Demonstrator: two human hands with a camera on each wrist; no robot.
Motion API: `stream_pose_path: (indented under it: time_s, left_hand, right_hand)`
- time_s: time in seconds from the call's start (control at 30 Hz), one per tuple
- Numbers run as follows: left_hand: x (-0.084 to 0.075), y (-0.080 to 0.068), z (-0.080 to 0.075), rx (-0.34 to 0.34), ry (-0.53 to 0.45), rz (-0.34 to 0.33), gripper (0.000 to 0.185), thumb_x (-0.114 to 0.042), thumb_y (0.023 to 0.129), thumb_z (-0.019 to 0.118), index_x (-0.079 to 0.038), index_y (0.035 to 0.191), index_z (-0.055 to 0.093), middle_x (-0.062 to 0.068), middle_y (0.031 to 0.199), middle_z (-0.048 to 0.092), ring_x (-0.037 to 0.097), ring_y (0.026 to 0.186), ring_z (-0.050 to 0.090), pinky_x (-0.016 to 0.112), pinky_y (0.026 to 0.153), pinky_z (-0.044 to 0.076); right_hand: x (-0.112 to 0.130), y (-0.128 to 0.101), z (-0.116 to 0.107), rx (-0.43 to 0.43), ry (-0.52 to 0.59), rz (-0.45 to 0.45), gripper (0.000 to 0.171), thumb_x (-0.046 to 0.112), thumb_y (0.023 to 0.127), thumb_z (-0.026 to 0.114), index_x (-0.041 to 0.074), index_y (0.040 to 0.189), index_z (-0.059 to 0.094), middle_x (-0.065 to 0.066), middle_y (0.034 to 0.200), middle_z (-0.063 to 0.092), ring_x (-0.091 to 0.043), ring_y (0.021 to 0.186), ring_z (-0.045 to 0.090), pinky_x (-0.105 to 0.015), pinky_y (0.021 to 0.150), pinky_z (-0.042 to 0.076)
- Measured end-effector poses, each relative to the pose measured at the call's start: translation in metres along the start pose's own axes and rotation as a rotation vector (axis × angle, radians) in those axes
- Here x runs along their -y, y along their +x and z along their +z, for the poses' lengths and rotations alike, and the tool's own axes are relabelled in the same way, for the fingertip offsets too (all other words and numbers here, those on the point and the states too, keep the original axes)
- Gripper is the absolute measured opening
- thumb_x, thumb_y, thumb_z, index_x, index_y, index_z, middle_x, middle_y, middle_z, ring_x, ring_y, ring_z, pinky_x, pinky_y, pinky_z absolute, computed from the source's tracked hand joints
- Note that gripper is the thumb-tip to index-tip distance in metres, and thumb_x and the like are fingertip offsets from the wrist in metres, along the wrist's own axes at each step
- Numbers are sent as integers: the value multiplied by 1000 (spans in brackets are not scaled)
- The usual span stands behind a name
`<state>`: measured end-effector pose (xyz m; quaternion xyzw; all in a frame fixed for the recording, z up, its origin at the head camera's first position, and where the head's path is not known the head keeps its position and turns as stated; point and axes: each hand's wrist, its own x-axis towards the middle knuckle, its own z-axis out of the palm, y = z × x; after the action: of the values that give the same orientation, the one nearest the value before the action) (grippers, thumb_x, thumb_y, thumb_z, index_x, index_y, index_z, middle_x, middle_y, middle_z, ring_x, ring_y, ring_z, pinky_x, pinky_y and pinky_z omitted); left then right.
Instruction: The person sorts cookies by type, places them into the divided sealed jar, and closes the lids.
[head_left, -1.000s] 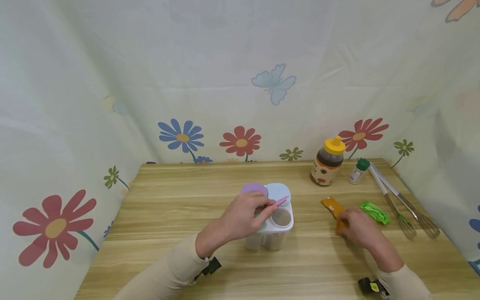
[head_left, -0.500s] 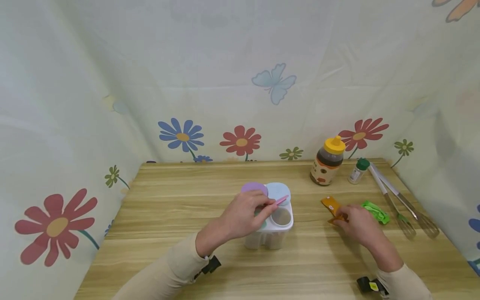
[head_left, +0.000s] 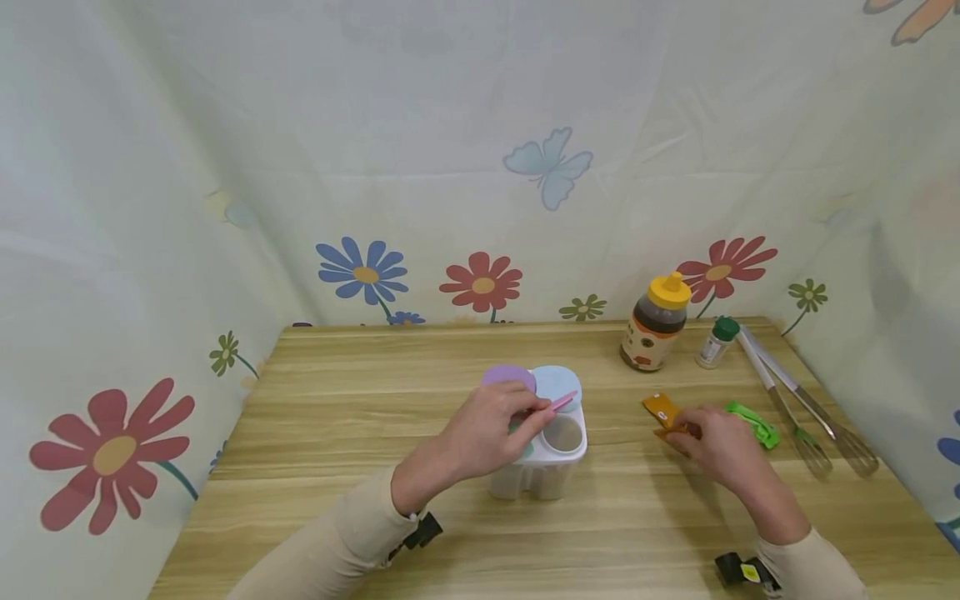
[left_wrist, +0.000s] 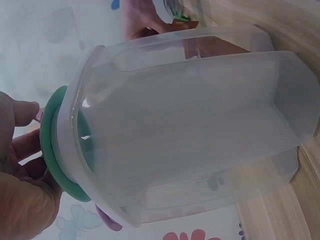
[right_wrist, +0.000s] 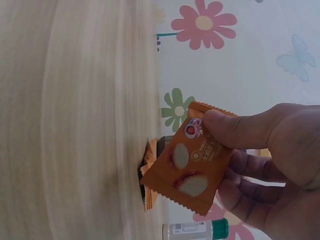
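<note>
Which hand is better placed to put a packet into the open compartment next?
Right, most likely: the right hand pinches an orange packet, while the left hand is occupied, pinching the pink lid near the open compartment.

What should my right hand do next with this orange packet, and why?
I'd probably carry the orange serrated-edge packet left to the clear container's uncovered opening. The right-hand grip pinches the packet, while the left-hand grip holds the pink lid away from that opening, so it looks ready to receive something.
</note>
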<state>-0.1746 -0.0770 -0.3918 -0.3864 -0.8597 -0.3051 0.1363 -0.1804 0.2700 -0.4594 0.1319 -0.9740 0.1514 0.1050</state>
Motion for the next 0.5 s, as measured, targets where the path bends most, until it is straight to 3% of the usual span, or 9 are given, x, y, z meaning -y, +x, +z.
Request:
stream_pose_path:
  time_s: [0.2, 0.5]
  left_hand:
    - [0, 0, 0, 3, -5, -3, 20, -26, 93, 66, -12, 103, 76, -7, 84, 68, 3, 74, 53, 14, 66, 46]
    - [-1, 0, -1, 6, -5, -7, 20, -26, 93, 66, -12, 103, 76, -7, 83, 69, 3, 74, 52, 14, 66, 45]
  right_hand:
    - [4, 1, -4, -56, 44, 3, 10, 16, 78, 81, 12, 81, 72, -3, 80, 68, -11, 65, 57, -28, 53, 44]
    - [9, 1, -6, -161, 74, -10, 11, 14, 75, 83, 12, 81, 74, -2, 78, 70, -11, 65, 59, -26, 54, 45]
